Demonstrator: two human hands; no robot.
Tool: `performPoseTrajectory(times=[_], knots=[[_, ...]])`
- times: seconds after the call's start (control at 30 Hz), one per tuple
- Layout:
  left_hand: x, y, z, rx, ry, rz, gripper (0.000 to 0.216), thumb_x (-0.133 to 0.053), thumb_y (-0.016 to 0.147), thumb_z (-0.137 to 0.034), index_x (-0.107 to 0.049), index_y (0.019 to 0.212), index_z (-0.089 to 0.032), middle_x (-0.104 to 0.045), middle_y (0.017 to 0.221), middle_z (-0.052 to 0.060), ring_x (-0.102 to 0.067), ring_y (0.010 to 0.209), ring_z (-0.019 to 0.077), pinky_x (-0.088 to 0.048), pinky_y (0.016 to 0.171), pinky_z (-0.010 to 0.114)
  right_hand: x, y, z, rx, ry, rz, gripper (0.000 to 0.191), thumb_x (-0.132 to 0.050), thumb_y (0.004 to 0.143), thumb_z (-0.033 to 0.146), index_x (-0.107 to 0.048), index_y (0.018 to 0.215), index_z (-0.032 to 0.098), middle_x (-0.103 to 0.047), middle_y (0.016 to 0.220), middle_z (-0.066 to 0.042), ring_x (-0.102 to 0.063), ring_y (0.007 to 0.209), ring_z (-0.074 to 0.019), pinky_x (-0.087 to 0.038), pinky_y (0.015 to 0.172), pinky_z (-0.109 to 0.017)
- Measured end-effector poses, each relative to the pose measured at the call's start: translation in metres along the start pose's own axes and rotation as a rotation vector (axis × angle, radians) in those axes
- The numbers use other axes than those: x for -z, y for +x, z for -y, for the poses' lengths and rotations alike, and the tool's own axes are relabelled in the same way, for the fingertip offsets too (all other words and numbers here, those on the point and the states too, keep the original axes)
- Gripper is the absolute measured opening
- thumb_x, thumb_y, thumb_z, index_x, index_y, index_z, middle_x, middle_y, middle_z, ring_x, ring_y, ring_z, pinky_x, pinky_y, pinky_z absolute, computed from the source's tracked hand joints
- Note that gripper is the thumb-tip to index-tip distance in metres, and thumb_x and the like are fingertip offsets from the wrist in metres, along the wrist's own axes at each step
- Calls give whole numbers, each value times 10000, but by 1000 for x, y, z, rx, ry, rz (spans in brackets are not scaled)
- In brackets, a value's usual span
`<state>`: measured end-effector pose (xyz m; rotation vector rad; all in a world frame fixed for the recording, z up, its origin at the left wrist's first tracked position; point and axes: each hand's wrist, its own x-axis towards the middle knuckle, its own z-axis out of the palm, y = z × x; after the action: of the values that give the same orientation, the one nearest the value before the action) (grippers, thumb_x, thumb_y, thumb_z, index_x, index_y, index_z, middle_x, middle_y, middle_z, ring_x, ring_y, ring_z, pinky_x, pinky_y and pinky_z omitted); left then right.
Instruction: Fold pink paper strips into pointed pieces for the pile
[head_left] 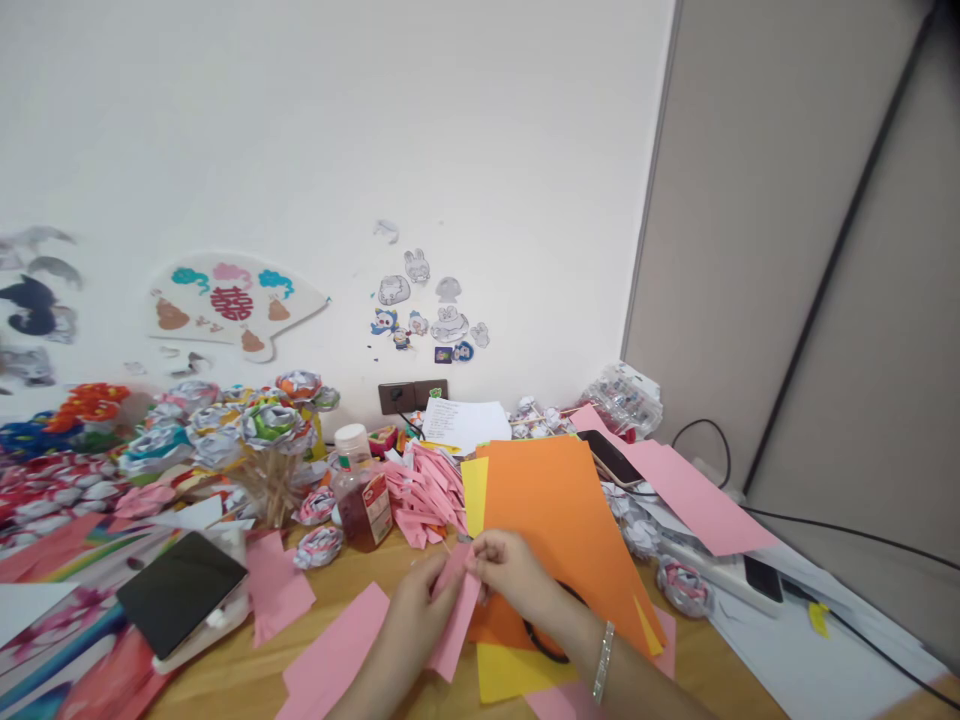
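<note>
A folded piece of pink paper [456,640] is held above the table, pinched between both hands. My left hand [421,600] is closed on its left side, with the thumb lying along the paper. My right hand [511,572] grips the paper's upper end between thumb and fingertips. Under my right forearm lies a stack of orange paper [547,500], with yellow paper [504,672] showing below it. A black loop [534,640] rests on the stack, partly hidden by the forearm. Left of my hands is a flat sheet of pink paper [337,645].
Behind my hands are a pile of pink paper strips [426,490] and a bottle of dark liquid [361,495]. Paper flowers [274,430] crowd the left. A black tablet-like device [182,592] lies near left; a phone [611,458] and cables are right.
</note>
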<state>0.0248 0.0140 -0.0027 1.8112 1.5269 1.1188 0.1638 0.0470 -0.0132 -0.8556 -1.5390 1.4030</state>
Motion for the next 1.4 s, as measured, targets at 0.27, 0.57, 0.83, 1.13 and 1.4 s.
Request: performPoseTrajectory(times=[0.27,0.57,0.83,1.13,1.4], knots=[[5,4,-3,48,-154,1,181,-473,698,-283,-597,670,-154,-599,636,-7,-527,654,188,-387,586,232,2,0,8,-19,63,53,323,-695,570,331,-548,782,138,-505,601,37,-523,503,-94,-431,522,-237],[2,1,1,261,-574,29,367,-544,662,-529,-587,646,-166,-568,569,-10,-503,562,155,-384,512,229,5,1,8,59,-125,-100,136,-617,644,267,-603,663,133,-563,605,0,-495,560,-106,-389,537,-221],[4,-1,-11,388,-870,249,397,-547,688,-512,-623,790,-135,-650,675,56,-570,565,160,-427,543,249,5,-1,14,137,-230,-140,93,-552,657,190,-615,633,126,-557,572,4,-470,530,-94,-370,514,-204],[10,-9,-31,376,-819,278,351,-580,698,-452,-648,728,-109,-662,629,71,-584,563,146,-409,531,221,4,-4,17,220,-382,-132,138,-556,663,159,-678,727,155,-541,606,1,-443,528,-90,-350,483,-192],[9,-7,-24,374,-818,274,356,-584,685,-477,-622,666,-124,-641,586,41,-588,565,150,-424,549,239,4,-6,20,251,-427,-128,117,-567,677,177,-682,699,168,-541,600,-1,-445,531,-95,-355,496,-199]])
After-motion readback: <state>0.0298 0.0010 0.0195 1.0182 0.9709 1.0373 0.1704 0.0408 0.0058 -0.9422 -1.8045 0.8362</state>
